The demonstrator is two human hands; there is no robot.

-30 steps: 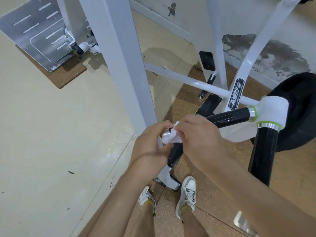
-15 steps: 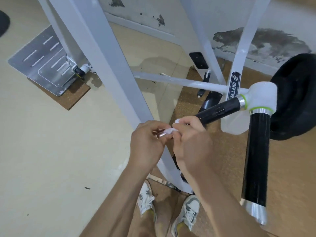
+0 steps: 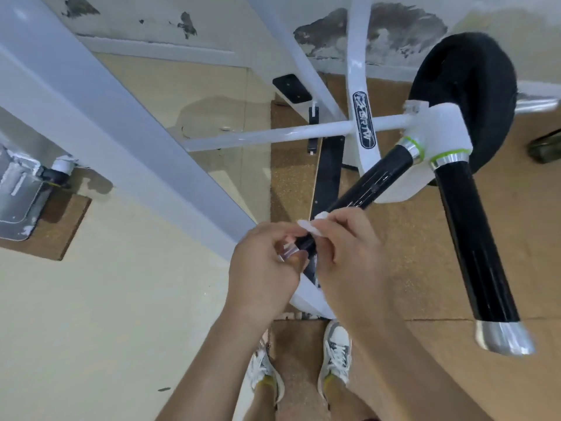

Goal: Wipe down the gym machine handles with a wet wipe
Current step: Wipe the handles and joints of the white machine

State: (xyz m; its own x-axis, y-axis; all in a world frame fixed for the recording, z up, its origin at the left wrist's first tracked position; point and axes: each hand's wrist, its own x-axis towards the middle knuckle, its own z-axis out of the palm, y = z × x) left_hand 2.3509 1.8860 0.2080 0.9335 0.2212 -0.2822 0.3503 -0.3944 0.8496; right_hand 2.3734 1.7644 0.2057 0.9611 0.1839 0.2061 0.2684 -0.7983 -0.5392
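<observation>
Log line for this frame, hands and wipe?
phase: wiping | left hand: holds near handle end | right hand: pinches wet wipe on near handle | other handle: free

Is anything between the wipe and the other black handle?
Nothing visible: the right hand pinches the white wet wipe at the slanted black handle, with open space across to the long chrome-capped black handle.
</observation>
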